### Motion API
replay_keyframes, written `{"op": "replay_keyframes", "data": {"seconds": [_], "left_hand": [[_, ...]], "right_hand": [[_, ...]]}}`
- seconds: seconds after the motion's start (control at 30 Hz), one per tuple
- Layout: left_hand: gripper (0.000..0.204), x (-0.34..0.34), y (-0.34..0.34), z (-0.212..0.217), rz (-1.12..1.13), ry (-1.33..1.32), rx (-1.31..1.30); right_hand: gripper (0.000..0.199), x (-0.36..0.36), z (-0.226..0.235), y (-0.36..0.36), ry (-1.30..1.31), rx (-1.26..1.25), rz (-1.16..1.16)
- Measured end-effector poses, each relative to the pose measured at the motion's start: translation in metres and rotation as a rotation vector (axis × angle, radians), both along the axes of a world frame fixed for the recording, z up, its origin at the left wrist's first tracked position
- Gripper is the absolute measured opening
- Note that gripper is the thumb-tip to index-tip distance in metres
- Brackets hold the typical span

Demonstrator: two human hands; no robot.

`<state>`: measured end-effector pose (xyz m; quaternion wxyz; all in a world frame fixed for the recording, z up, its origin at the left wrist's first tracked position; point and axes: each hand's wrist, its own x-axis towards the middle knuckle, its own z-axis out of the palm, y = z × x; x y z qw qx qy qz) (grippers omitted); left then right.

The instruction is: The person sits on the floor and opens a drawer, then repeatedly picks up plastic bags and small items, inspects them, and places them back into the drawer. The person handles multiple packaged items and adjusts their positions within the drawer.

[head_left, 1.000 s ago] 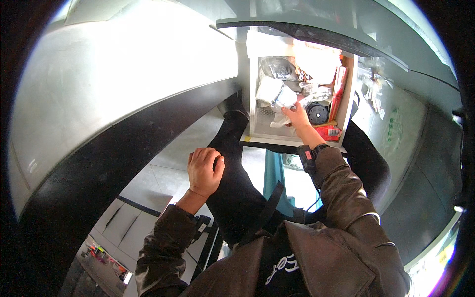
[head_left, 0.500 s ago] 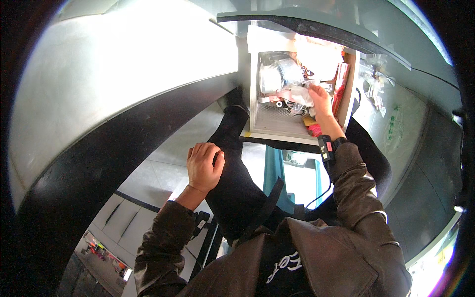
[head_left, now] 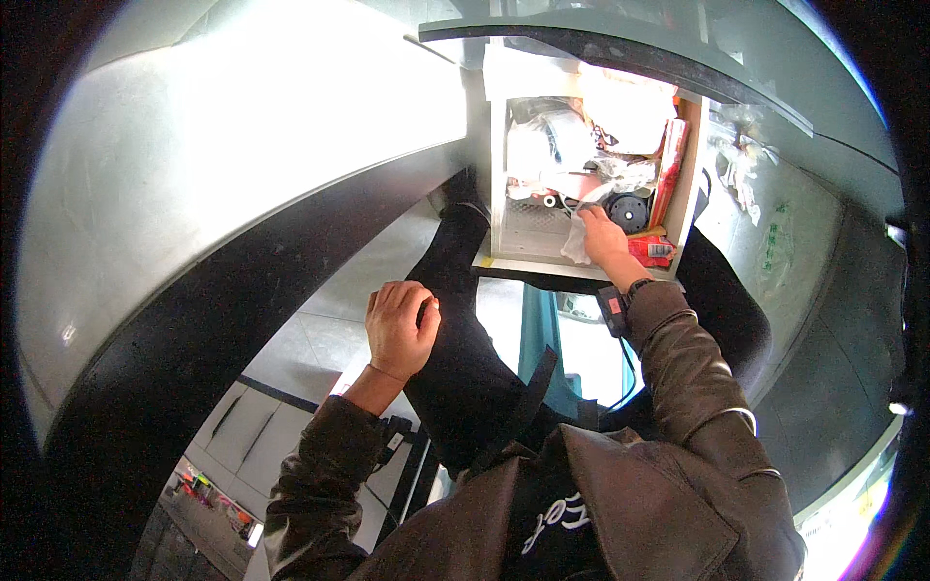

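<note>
An open drawer (head_left: pixel 497 198) full of mixed small things lies ahead of me. Inside it, near the front, my right hand (head_left: pixel 604 237) pinches a crumpled translucent plastic bag (head_left: pixel 575 242); what the bag contains I cannot make out. Just beyond those fingers sits a black round disc with small holes (head_left: pixel 628 212). A red packet (head_left: pixel 652 251) lies beside the hand, by the drawer's front right corner. My left hand (head_left: pixel 401 327) rests on my left thigh, its fingers curled in, holding nothing that shows.
Along the drawer's right wall stands a long red box (head_left: pixel 669 172). Clear plastic wrapping (head_left: pixel 554 140) fills the back left. A dark tabletop edge (head_left: pixel 620 60) arches over the drawer's far end. Plastic bags (head_left: pixel 741 174) lie to the right. A teal stool (head_left: pixel 539 334) is below me.
My right hand has moved left and nearer within the drawer, drawing the plastic bag along. The black disc and more of the red packet now show. My left hand stays put.
</note>
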<state>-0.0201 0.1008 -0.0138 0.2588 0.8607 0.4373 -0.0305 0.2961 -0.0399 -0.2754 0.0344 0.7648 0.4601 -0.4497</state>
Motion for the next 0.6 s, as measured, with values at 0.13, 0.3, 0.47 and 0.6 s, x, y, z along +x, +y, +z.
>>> {"op": "replay_keyframes", "data": {"seconds": [0.13,0.3,0.47,0.6], "left_hand": [[0.01,0.0,0.0,0.0,-0.007,-0.008,0.015],[0.009,-0.001,-0.001,-0.001,0.001,-0.03,0.008],[0.009,-0.002,-0.001,-0.002,0.007,-0.027,0.006],[0.008,-0.001,-0.001,0.0,0.013,-0.01,-0.005]], "right_hand": [[0.044,0.0,0.003,0.0,-0.04,-0.076,0.069],[0.035,0.002,0.006,-0.002,-0.066,0.079,-0.063],[0.032,0.01,0.009,0.015,-0.08,0.319,-0.084],[0.044,0.008,0.006,0.038,-0.12,0.218,-0.084]]}}
